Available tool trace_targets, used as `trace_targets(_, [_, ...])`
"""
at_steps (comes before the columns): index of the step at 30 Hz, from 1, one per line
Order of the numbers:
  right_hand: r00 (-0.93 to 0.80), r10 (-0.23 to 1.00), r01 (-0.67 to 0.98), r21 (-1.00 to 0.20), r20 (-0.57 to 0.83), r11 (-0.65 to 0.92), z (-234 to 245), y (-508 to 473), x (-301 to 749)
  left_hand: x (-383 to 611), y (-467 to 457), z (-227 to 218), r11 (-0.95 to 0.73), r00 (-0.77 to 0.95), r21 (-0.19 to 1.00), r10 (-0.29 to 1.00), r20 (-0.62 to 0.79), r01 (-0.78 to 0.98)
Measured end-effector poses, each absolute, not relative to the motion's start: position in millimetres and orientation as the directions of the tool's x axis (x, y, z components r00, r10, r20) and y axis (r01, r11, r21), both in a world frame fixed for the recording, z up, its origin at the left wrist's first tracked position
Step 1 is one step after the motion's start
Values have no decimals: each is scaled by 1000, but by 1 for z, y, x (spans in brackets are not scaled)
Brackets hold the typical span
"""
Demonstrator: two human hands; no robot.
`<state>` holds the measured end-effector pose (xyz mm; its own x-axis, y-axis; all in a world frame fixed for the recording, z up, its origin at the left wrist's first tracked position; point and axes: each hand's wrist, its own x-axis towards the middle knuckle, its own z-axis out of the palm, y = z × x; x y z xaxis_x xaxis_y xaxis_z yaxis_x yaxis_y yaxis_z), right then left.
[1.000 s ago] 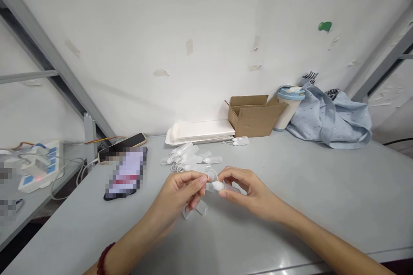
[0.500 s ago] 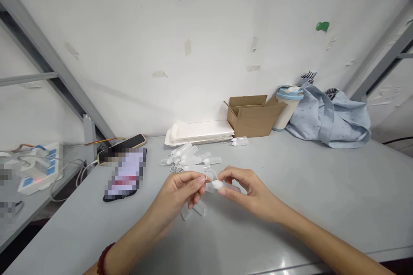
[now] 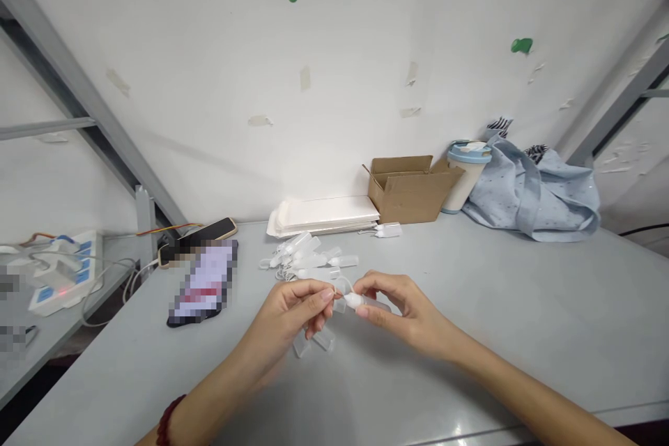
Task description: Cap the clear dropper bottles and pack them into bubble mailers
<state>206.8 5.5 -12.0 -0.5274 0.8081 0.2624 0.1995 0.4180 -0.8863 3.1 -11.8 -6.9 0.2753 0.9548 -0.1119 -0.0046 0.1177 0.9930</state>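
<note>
My right hand (image 3: 394,303) grips a small translucent dropper bottle (image 3: 373,303) between thumb and fingers, its white pointed tip facing left. A thin white strap (image 3: 345,282) arches from the bottle's neck to the fingertips of my left hand (image 3: 308,303). Those fingertips are pinched together on the strap's end, right beside the bottle's tip; the exact piece between them is mostly hidden. Just beyond my hands lies a pile of similar bottles (image 3: 308,258). A couple of clear bottles (image 3: 324,338) lie on the table under my left hand, partly covered.
On the grey table (image 3: 496,306), white flat packets (image 3: 329,212) lie against the wall beside an open cardboard box (image 3: 410,195). One bottle (image 3: 387,230) lies before the box. A lidded cup (image 3: 465,178) and blue cloth bag (image 3: 533,195) stand right; phones (image 3: 209,233) and a power strip (image 3: 73,272) are left.
The bottle in my right hand has shifted very slightly to the right. Both hands keep the same grip, and the other things lie as before.
</note>
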Motion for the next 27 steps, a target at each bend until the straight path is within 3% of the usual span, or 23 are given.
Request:
trace_targets(13, [-562, 797, 335, -820, 221, 463, -16, 4, 207, 5, -18, -2, -85, 205, 956, 978, 26, 281])
trace_targets(18, [-574, 779, 339, -794, 250, 504, -19, 2, 206, 10, -20, -3, -135, 191, 944, 978, 79, 300])
trace_targets(27, [-591, 750, 345, -747, 298, 569, -22, 0, 205, 12, -23, -11, -90, 192, 945, 981, 29, 315])
